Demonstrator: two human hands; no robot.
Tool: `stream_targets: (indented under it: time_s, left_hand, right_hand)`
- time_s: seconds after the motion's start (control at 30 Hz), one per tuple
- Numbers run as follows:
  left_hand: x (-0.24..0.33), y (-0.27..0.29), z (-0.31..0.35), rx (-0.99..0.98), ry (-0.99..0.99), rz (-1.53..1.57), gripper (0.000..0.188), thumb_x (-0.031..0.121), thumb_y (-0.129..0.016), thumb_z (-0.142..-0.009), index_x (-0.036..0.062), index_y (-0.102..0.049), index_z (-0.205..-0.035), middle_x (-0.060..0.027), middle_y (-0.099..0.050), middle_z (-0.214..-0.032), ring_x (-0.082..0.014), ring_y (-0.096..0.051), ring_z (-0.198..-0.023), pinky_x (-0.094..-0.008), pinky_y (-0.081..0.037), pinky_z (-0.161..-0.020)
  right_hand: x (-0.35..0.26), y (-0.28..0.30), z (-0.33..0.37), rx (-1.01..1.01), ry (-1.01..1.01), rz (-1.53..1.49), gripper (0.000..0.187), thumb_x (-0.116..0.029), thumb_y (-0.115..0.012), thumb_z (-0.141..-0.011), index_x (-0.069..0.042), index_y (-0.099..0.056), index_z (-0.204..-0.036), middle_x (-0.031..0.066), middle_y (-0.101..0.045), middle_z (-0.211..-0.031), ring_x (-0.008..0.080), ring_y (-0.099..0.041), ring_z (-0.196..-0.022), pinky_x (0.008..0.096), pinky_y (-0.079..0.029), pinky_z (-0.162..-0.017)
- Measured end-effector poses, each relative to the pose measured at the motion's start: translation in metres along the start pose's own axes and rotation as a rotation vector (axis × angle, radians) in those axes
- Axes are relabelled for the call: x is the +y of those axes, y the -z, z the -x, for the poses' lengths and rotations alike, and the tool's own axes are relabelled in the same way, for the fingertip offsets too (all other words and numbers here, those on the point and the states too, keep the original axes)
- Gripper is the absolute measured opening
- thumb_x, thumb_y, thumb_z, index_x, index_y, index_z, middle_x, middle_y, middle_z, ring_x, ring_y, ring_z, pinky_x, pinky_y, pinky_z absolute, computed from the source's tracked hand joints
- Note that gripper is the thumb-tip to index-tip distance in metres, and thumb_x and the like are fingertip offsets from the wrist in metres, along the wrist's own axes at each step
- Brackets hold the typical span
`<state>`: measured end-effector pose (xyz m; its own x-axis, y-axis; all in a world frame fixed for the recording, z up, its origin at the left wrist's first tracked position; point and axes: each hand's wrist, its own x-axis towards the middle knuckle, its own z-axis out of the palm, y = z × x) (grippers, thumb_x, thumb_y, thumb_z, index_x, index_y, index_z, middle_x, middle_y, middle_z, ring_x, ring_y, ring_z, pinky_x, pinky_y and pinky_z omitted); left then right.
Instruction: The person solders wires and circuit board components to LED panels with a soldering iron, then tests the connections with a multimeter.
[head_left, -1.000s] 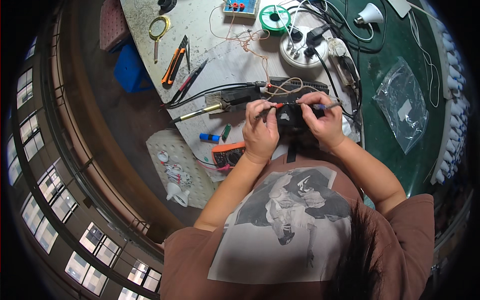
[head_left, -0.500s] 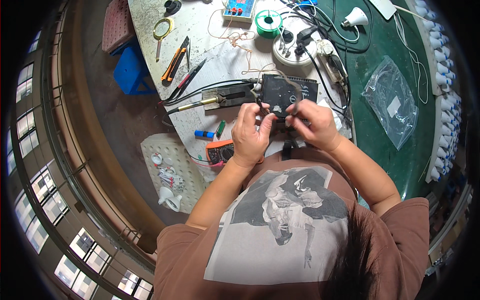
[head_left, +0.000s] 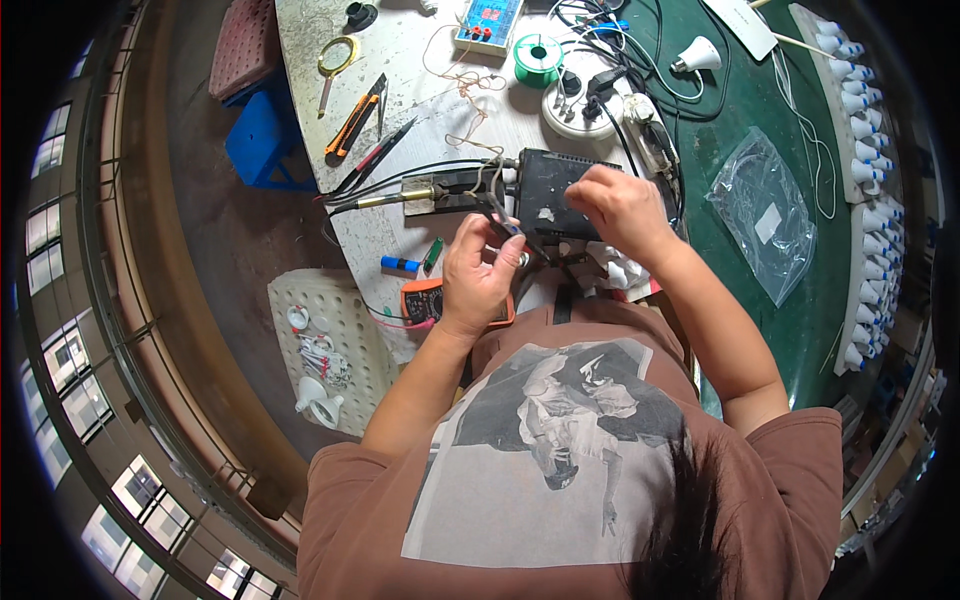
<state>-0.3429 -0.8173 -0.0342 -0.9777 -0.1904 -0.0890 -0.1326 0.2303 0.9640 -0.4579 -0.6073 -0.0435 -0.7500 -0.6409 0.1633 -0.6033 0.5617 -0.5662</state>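
Note:
My left hand (head_left: pixel 478 282) is closed in a pinch on the end of a thin wire (head_left: pixel 497 187), just in front of a soldering iron (head_left: pixel 392 197) resting in its holder. A small dark piece shows at those fingertips, too small to name. Over the right part of a black box (head_left: pixel 545 190) hangs my right hand (head_left: pixel 630 220), fingers curled together; what they hold, if anything, is hidden. An orange multimeter (head_left: pixel 425 302) lies partly under my left wrist. Beside it are a blue cylindrical cell (head_left: pixel 400 264) and a small green board (head_left: pixel 433 255).
A green solder spool (head_left: pixel 538 60), a round white socket block (head_left: pixel 580 115) and a blue-fronted meter box (head_left: pixel 488 22) stand at the back. A utility knife (head_left: pixel 355 122) and magnifier (head_left: pixel 338 57) lie left. A clear plastic bag (head_left: pixel 768 215) and several bulbs (head_left: pixel 868 150) are right.
My hands have parted. The right hand has moved right and slightly up, off the wire, over the black box. My left hand has shifted slightly left and keeps the wire.

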Motion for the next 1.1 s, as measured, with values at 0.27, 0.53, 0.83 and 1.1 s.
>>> stream_targets:
  time_s: [0.27, 0.53, 0.83, 1.1]
  left_hand:
    - [-0.005, 0.014, 0.01, 0.052, 0.036, 0.035, 0.021, 0.015, -0.07, -0.096, 0.0022, -0.062, -0.111, 0.0, -0.064, -0.096, -0.0073, -0.058, -0.083, -0.0228, -0.048, -0.076]
    - [-0.008, 0.013, 0.011, 0.054, 0.115, 0.241, 0.022, 0.017, -0.067, -0.099, 0.0048, -0.061, -0.116, 0.0023, -0.062, -0.089, -0.0046, -0.054, -0.074, -0.0208, -0.045, -0.066]
    - [0.006, 0.023, 0.004, 0.066, 0.171, 0.4, 0.024, 0.019, -0.068, -0.099, 0.0037, -0.062, -0.116, -0.0004, -0.064, -0.092, -0.0078, -0.059, -0.076, -0.0244, -0.047, -0.065]
    - [0.013, 0.031, 0.01, 0.15, 0.212, 0.55, 0.024, 0.017, -0.07, -0.097, 0.0064, -0.062, -0.118, 0.001, -0.065, -0.093, -0.0067, -0.059, -0.073, -0.0234, -0.046, -0.064]
  right_hand:
    - [0.018, -0.029, -0.011, -0.045, 0.025, 0.124, 0.007, -0.014, -0.066, -0.084, -0.011, -0.072, -0.081, 0.0049, -0.065, -0.082, 0.0258, -0.069, -0.081, 0.0392, -0.055, -0.066]
    - [0.016, -0.045, -0.012, -0.093, 0.108, 0.256, 0.006, -0.012, -0.06, -0.084, -0.009, -0.066, -0.084, 0.0065, -0.061, -0.088, 0.0245, -0.067, -0.088, 0.0366, -0.056, -0.07]
    - [0.022, -0.047, -0.013, -0.103, 0.217, 0.367, 0.007, -0.013, -0.057, -0.088, -0.008, -0.06, -0.086, 0.0074, -0.058, -0.091, 0.0224, -0.064, -0.09, 0.035, -0.055, -0.072]
    - [0.017, -0.048, -0.005, 0.098, 0.118, 0.168, 0.005, -0.012, -0.059, -0.089, -0.008, -0.058, -0.092, 0.0083, -0.058, -0.091, 0.0262, -0.064, -0.088, 0.0375, -0.053, -0.071]
